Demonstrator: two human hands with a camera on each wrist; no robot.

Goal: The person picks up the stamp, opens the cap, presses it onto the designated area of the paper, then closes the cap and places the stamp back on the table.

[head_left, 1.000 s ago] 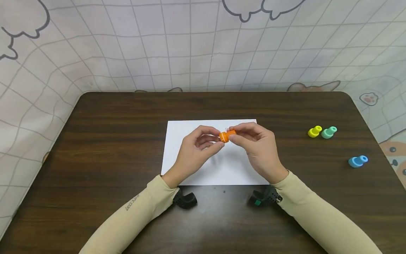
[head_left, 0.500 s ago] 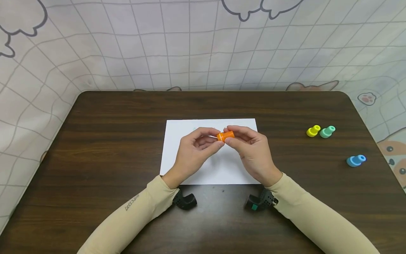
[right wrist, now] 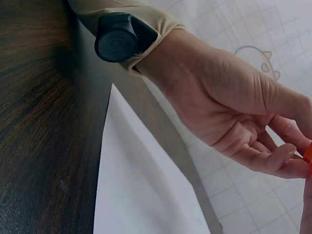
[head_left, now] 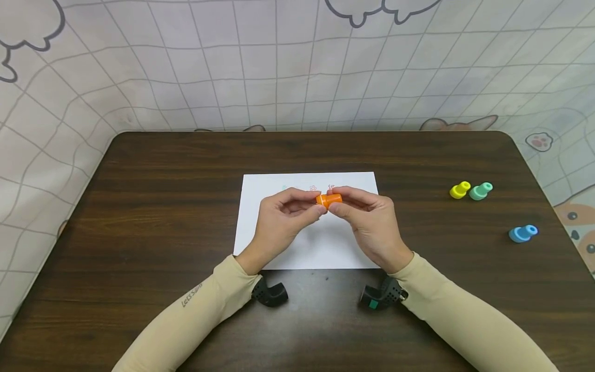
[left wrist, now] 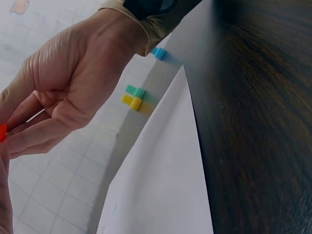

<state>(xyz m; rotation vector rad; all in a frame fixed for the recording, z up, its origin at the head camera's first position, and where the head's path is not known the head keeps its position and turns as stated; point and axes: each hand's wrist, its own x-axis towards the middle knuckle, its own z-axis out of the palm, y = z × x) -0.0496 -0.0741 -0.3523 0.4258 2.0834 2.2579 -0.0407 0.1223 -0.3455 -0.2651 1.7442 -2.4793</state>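
Note:
Over the white paper (head_left: 307, 248), both hands meet at a small orange stamp (head_left: 329, 200) lying sideways in the air. My left hand (head_left: 279, 225) pinches its wider left end, below a thin white line, between thumb and fingertips. The narrower right end is pinched by the thumb and fingers of my right hand (head_left: 376, 225). In the left wrist view, the right hand (left wrist: 78, 68) appears with only an edge of orange showing. The left hand (right wrist: 219, 92) fills much of the right wrist view. Fingertips hide part of the stamp.
Small red and green prints (head_left: 313, 188) mark the paper's top edge. On the right of the dark wooden table (head_left: 162, 206) stand a yellow stamp (head_left: 460, 189), a green stamp (head_left: 481, 191) and a blue stamp (head_left: 523, 233). A grid-patterned cloth (head_left: 297, 67) hangs behind.
The right hand has shifted left, closer to the left hand, and the orange stamp has moved slightly left and turned closer to level. More prints on the paper now show above the hands.

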